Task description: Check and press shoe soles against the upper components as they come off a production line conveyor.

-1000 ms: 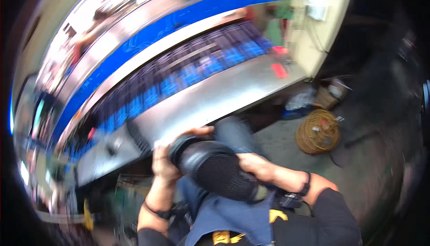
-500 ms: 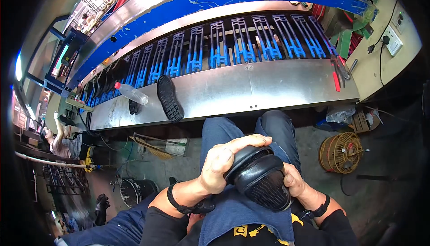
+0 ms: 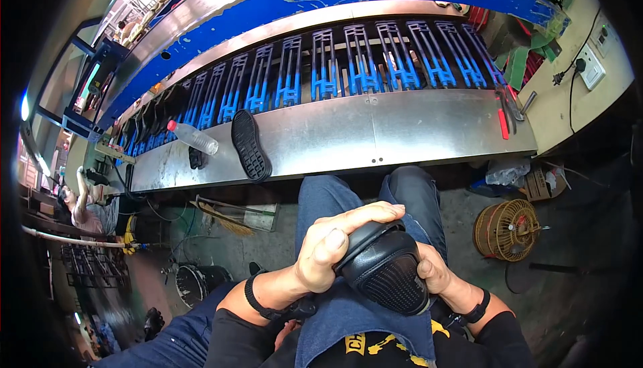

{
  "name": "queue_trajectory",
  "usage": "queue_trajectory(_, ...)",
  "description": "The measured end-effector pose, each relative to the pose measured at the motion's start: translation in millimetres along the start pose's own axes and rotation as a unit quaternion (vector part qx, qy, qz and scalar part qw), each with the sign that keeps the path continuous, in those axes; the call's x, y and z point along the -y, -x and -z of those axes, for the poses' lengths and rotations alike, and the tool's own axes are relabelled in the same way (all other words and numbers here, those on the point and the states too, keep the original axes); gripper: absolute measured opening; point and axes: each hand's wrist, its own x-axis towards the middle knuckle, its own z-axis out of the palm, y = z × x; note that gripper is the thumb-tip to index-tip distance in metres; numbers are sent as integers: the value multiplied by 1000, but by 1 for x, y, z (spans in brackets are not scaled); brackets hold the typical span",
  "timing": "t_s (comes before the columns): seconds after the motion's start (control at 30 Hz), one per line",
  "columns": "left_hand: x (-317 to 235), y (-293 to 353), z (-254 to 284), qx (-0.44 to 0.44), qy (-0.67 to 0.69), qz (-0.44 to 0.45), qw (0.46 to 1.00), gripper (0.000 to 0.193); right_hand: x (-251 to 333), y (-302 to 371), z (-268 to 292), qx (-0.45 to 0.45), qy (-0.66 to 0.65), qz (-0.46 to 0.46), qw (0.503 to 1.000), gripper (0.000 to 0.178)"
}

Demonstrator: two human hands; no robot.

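Above my lap both hands hold a black shoe point(image 3: 387, 273) with a perforated, shiny upper. My left hand point(image 3: 328, 244) is wrapped round its far left side, fingers stretched over the top edge and thumb raised. On the right side of the shoe, my right hand point(image 3: 437, 271) grips it with the thumb bent against the upper; the other fingers are mostly hidden. A loose black shoe sole point(image 3: 249, 145) lies tread up on the metal bench point(image 3: 321, 133) ahead of me.
A clear bottle with a red cap point(image 3: 193, 137) lies left of the sole. Blue-and-black metal racks point(image 3: 288, 77) line the bench's back. Red-handled pliers point(image 3: 504, 117) lie at its right end. A wicker basket point(image 3: 507, 231) stands on the floor right; a bucket point(image 3: 199, 283) stands left. Another person point(image 3: 87, 207) is far left.
The shoe has turned slightly in my hands, and the opening along its upper part looks narrower. My right hand has shifted a little to the left along its side.
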Motion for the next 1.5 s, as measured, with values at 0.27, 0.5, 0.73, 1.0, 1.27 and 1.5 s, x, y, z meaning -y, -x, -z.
queue_trajectory(0.27,-2,1,-2,18,-33,5,999,75,-2,1,-1,-4,7,4,1000,95)
queue_trajectory(0.5,-3,3,-4,22,-23,-2,999,69,-6,5,2,-3,-3,1,1000,95)
queue_trajectory(0.73,-12,10,-13,62,-19,49,997,76,-8,10,4,20,-37,-16,999,100)
queue_trajectory(1.0,-41,2,-4,126,-357,-124,917,68,-8,14,4,-17,-40,-14,999,104)
queue_trajectory(1.27,11,7,-29,12,-342,-200,918,79,-28,20,10,-65,-38,-4,997,99)
queue_trajectory(1.5,34,7,-40,-13,-273,-122,954,90,-16,7,10,-123,-264,24,957,90)
